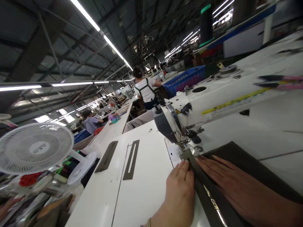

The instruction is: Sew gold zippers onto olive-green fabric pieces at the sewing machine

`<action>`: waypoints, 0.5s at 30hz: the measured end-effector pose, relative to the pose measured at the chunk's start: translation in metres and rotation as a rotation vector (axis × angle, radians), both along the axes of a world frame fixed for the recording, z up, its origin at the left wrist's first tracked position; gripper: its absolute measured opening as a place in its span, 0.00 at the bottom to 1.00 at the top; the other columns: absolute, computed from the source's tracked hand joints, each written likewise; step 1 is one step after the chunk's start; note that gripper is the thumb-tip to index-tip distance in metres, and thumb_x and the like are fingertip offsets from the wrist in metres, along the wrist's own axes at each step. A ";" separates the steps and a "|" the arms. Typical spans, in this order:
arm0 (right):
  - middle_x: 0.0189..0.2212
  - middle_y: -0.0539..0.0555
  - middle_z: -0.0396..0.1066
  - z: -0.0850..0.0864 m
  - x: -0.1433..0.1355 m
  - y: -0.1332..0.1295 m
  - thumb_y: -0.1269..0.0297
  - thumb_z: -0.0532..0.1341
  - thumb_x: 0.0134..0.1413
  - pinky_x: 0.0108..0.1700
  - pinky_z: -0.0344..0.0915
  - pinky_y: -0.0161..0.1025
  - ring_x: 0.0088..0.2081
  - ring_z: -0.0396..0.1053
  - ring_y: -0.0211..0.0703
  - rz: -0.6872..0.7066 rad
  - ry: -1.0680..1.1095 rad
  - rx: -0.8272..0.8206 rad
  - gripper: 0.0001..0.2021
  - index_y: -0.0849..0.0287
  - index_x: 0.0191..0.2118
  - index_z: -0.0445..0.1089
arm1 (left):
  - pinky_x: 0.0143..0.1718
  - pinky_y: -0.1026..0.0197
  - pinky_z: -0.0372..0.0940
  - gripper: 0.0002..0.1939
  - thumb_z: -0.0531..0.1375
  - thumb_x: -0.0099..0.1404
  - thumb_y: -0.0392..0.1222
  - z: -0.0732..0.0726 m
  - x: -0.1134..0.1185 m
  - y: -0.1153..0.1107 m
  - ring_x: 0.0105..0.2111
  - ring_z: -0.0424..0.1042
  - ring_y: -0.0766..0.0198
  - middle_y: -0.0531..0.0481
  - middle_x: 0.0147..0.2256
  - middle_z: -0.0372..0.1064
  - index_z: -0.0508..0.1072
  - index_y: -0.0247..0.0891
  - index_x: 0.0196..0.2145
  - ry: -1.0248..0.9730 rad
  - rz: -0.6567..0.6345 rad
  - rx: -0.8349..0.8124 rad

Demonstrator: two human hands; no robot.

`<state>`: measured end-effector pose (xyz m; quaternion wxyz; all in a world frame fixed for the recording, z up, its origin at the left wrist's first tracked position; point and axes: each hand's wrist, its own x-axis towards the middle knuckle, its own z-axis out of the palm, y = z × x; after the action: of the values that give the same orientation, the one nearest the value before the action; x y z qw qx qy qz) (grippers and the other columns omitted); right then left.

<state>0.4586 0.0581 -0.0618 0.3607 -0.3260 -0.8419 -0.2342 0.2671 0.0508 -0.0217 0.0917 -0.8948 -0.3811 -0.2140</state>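
Note:
In the head view, my left hand [181,189] lies with its fingers stretched out on the left edge of a dark olive fabric strip [200,192]. A shiny metallic line, which looks like zipper teeth, runs down this strip. Flat on the dark fabric panel [246,164] to the right of the strip rests my right hand [227,179], fingers extended towards the needle. The strip's far end reaches the presser foot of the sewing machine [174,126]. Neither hand grips anything; both press from above.
On the white table, left of the machine, lie a slotted dark piece [131,160] and a stack of dark pieces [106,157]. A white fan [39,148] stands at the left. Scissors [281,82] rest on the machine. Beyond are a blue crate [184,78] and two people.

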 end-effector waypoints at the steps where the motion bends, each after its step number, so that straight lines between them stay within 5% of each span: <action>1: 0.53 0.59 0.68 0.001 -0.002 0.000 0.69 0.47 0.59 0.53 0.58 0.47 0.52 0.66 0.45 -0.008 0.022 0.016 0.26 0.66 0.63 0.53 | 0.55 0.53 0.66 0.12 0.50 0.69 0.32 0.001 -0.001 0.001 0.52 0.68 0.53 0.37 0.52 0.68 0.71 0.29 0.45 0.009 -0.006 -0.022; 8: 0.51 0.56 0.69 0.014 -0.006 -0.003 0.69 0.49 0.56 0.52 0.54 0.52 0.51 0.65 0.50 -0.047 0.056 -0.031 0.22 0.59 0.56 0.63 | 0.52 0.52 0.68 0.16 0.48 0.69 0.30 0.007 -0.009 0.007 0.54 0.66 0.54 0.35 0.52 0.67 0.67 0.29 0.51 0.069 -0.046 -0.108; 15: 0.49 0.57 0.70 0.006 -0.013 -0.004 0.55 0.48 0.64 0.54 0.55 0.52 0.52 0.65 0.50 -0.093 0.201 -0.193 0.20 0.58 0.55 0.65 | 0.51 0.56 0.69 0.25 0.46 0.68 0.28 0.003 -0.024 0.010 0.53 0.68 0.57 0.43 0.55 0.65 0.59 0.40 0.60 0.118 0.023 -0.166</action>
<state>0.4453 0.0546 -0.0556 0.3989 -0.4195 -0.8042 -0.1350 0.2434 0.0612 -0.0189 0.0419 -0.9059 -0.4018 -0.1275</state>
